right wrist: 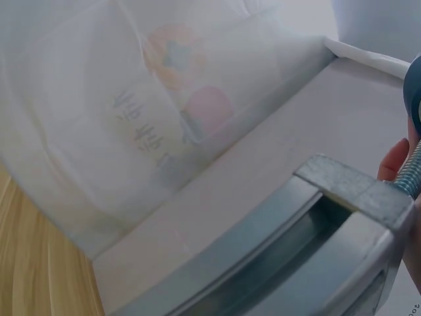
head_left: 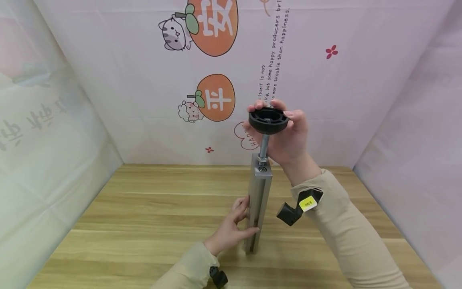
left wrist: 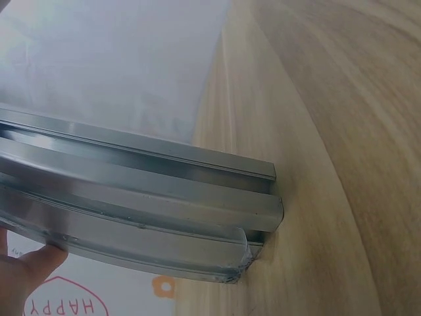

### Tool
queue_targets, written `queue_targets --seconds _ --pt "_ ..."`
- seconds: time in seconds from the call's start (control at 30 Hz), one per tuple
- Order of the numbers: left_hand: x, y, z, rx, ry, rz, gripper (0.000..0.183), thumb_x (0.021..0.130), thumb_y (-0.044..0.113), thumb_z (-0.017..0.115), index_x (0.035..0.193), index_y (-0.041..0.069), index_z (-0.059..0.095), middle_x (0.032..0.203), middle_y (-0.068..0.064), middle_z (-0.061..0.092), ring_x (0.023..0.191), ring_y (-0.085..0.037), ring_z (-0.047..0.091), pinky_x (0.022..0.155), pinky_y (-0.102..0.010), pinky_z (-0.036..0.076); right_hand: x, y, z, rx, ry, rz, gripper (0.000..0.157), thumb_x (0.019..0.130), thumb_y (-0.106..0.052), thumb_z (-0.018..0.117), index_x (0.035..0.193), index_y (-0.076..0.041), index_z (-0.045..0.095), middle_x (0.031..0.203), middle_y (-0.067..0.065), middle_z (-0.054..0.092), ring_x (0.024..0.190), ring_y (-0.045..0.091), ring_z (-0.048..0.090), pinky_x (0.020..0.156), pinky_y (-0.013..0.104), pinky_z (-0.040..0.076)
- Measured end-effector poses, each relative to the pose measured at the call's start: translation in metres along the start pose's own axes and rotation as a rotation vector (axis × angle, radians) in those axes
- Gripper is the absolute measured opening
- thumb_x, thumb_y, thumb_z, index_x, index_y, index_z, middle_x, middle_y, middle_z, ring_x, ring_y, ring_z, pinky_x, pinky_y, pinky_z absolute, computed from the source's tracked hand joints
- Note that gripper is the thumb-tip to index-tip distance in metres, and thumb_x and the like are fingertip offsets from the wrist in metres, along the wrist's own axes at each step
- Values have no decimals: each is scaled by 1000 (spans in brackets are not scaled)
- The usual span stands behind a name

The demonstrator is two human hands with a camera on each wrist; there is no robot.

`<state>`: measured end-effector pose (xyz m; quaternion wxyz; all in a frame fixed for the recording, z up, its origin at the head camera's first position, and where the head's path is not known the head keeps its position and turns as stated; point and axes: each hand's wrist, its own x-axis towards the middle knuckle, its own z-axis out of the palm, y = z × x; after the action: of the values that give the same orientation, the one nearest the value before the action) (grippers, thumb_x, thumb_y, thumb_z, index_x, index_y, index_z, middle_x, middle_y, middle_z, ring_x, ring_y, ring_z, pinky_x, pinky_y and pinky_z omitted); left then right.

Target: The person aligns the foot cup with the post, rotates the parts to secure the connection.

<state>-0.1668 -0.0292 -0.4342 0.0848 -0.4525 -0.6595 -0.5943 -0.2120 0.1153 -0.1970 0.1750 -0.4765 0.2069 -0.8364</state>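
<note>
A grooved aluminium profile [head_left: 257,200] stands upright on the wooden table, its lower end against the wood in the left wrist view. My left hand [head_left: 228,233] holds it low, thumb on the near side and fingers on the far side. From the plate [right wrist: 355,187] on its top end rises a threaded bolt [head_left: 264,146] with a nut at its base. The bolt carries a round black levelling foot [head_left: 268,127], hollow side up. My right hand [head_left: 288,140] grips this foot by its rim, fingers behind and thumb at the right.
The wooden table [head_left: 144,216] is enclosed by white cloth walls. Printed oranges and lettering cover the back wall [head_left: 288,72]. Each wrist wears a black camera mount, the right one [head_left: 288,213] hanging beside the profile.
</note>
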Motion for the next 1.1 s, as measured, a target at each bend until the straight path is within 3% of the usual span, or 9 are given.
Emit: queue_targets --seconds 0.17,0.43,0.7,0.87,1.1 --pt "1 0 -2 5 -2 4 95 85 -6 64 152 24 4 133 -22 29 122 -8 35 91 -35 49 0 0 2 -23 44 -18 29 79 -13 53 99 -9 73 104 10 56 108 21 47 91 35 46" --pt "1 0 -2 -21 -1 -14 97 84 -7 65 152 29 5 133 -21 30 124 -8 35 94 -35 47 -1 2 2 -51 -11 -57 29 81 -11 50 102 -7 71 104 11 56 110 23 46 92 30 42" --pt "-1 1 -1 -25 -3 -40 96 84 -6 65 152 28 5 133 -20 30 124 -8 35 97 -32 45 -6 1 3 -273 48 -115 27 84 -16 52 102 -11 71 105 8 59 113 23 48 93 31 39" --pt "1 1 -1 -8 -9 -45 96 85 -5 65 152 28 5 133 -19 31 123 -8 34 98 -32 45 -8 -3 3 -437 36 -158 27 88 -17 50 106 -14 70 110 7 59 116 24 45 96 34 35" --pt "0 2 -2 -38 5 -42 97 84 -5 65 152 29 5 132 -20 31 123 -8 34 97 -31 45 -9 -2 1 -483 -5 -191 27 90 -17 52 111 -12 68 115 11 58 114 26 43 94 32 42"
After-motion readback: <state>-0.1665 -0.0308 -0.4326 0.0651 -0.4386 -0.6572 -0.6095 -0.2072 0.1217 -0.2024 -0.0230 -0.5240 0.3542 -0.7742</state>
